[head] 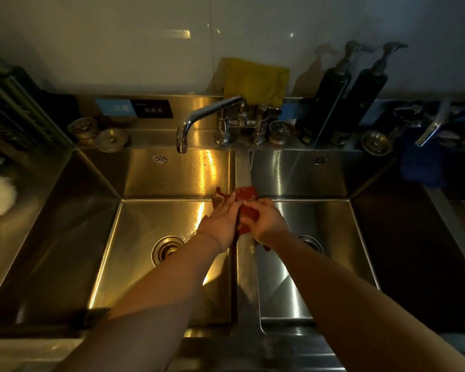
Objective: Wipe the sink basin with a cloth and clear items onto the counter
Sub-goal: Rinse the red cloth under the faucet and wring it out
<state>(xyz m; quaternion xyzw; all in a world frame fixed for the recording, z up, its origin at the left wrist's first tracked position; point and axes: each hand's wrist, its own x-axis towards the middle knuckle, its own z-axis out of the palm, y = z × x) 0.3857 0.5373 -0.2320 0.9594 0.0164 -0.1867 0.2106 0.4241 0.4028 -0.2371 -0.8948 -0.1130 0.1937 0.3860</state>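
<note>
A red cloth [246,196] is bunched over the steel divider [243,170] between the two sink basins. My left hand [222,218] grips its left side and my right hand [266,221] grips its right side, the two hands close together above the divider. The left basin [145,218] has a round drain [167,248] in its floor. The right basin [320,224] has its drain [310,241] partly hidden behind my right forearm. Most of the cloth is covered by my fingers.
A chrome tap [191,122] swings over the left basin's back wall. On the back ledge stand drain strainers [82,127], a plug lid [112,139], two dark pump bottles [330,98], and a yellow cloth [255,79] against the wall. A second tap [432,127] sits far right.
</note>
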